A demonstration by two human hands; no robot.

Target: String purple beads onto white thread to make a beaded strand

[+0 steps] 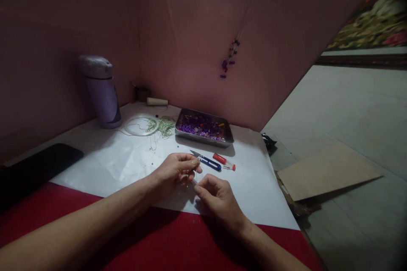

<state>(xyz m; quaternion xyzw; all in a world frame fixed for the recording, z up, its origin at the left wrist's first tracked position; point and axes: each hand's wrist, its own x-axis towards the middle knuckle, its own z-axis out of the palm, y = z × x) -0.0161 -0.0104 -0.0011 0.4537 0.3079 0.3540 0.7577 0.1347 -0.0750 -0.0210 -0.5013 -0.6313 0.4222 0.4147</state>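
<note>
Over the front of the white sheet, my left hand (178, 171) is closed, thumb and index finger pinched together at a fine pale thread (196, 171). Just below and to its right, my right hand (219, 198) pinches the lower part of this thread, where a small whitish bit shows at the fingertips. Too little shows to tell what that bit is. Blue-handled thread snips (210, 163) lie right behind the hands, blades toward the left. Beside them rests a small red-and-clear object (224, 161). Farther back stands a metal tray (203, 140) of mostly purple beads.
Tangled green thread (165, 127) and a white ring-shaped coil (140, 133) lie left of the tray. A purple tumbler (103, 97) stands near the left wall, with a dark object (47, 167) before it. A beaded strand (233, 53) hangs on the pink back panel (197, 29).
</note>
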